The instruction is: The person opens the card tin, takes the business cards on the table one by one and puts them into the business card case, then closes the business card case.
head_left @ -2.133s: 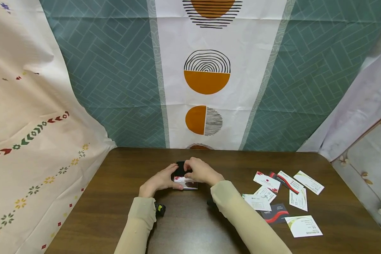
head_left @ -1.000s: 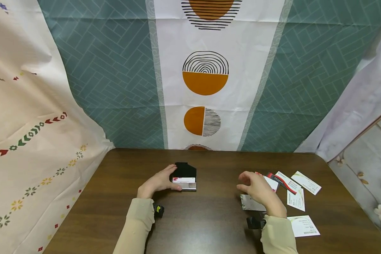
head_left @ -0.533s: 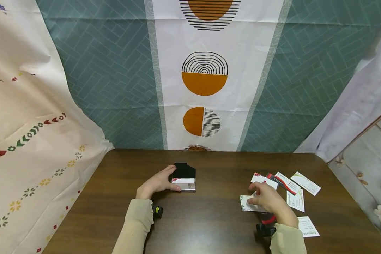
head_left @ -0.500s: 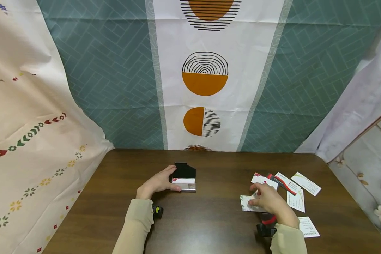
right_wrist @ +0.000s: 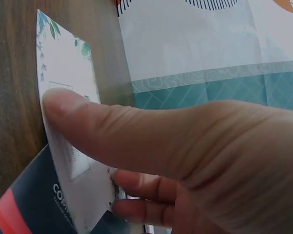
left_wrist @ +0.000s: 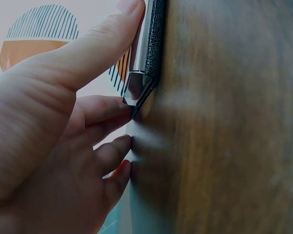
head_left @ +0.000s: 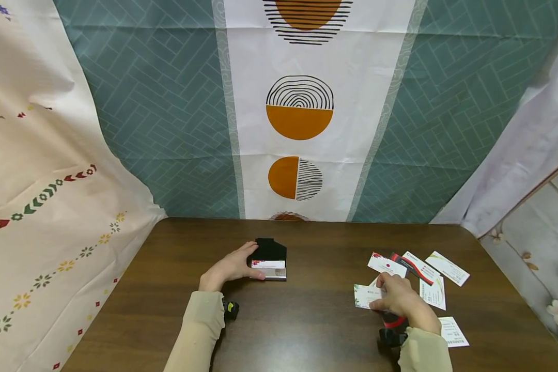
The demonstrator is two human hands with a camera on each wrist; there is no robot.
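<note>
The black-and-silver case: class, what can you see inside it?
A white card with red decoration at its left end shows inside the case; anything beneath that card is covered.

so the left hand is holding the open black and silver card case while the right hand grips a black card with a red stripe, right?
Not a black one: the right hand grips a white rectangular card with printed green leaves, as the right wrist view shows. The left hand does hold the open black and silver card case.
</note>
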